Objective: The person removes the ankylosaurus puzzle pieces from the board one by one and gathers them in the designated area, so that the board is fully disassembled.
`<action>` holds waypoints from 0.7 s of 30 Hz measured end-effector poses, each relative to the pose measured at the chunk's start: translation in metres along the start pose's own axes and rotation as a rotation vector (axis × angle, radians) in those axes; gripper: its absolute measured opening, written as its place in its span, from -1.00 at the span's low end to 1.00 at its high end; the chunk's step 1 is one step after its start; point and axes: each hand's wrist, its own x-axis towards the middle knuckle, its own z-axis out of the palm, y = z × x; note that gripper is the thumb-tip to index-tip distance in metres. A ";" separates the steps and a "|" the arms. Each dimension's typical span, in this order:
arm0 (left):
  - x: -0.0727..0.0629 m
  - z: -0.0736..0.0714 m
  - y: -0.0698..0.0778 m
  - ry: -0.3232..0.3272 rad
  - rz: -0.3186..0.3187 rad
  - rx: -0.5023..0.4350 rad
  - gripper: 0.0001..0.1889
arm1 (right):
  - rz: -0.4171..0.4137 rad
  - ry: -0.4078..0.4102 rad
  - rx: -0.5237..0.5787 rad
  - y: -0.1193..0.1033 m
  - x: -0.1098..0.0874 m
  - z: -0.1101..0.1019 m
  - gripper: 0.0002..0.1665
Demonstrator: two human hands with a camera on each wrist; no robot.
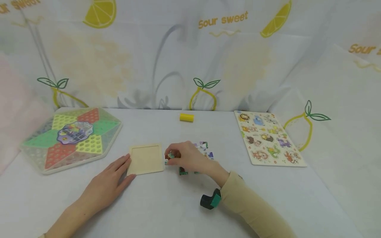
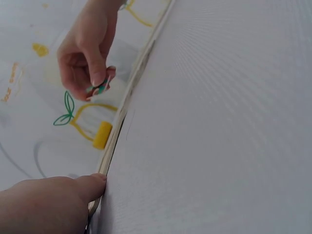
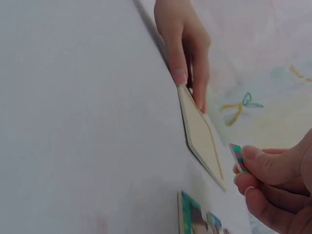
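Observation:
A square wooden puzzle tray (image 1: 145,160) with a raised border lies flat on the table, its recess bare. My left hand (image 1: 108,180) touches its left side, fingertips at the upper corner and thumb at the lower one. Just off the tray's right edge, my right hand (image 1: 187,157) pinches a small puzzle piece (image 3: 237,157) between thumb and fingers. Green and pink show on the piece's face. More picture puzzle pieces (image 1: 203,145) lie beneath and beyond the right hand, partly hidden by it; one piece (image 3: 191,214) shows a dark-haired figure on green.
A hexagonal board (image 1: 89,129) with coloured star points stands at the left. An animal puzzle board (image 1: 269,138) lies at the right. A yellow cylinder (image 1: 186,117) rests near the back edge, and a black and green bent object (image 1: 210,200) sits beside the right sleeve.

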 end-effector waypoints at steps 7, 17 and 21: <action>0.001 -0.003 0.001 -0.027 -0.022 0.001 -0.32 | -0.026 0.024 -0.014 0.037 -0.042 -0.039 -0.78; 0.002 -0.002 0.000 -0.056 -0.041 -0.008 -0.30 | 0.105 -0.010 0.042 0.075 -0.080 -0.072 -0.90; 0.001 -0.002 0.000 -0.054 -0.037 -0.019 -0.29 | 0.099 -0.053 0.014 0.081 -0.080 -0.074 -0.90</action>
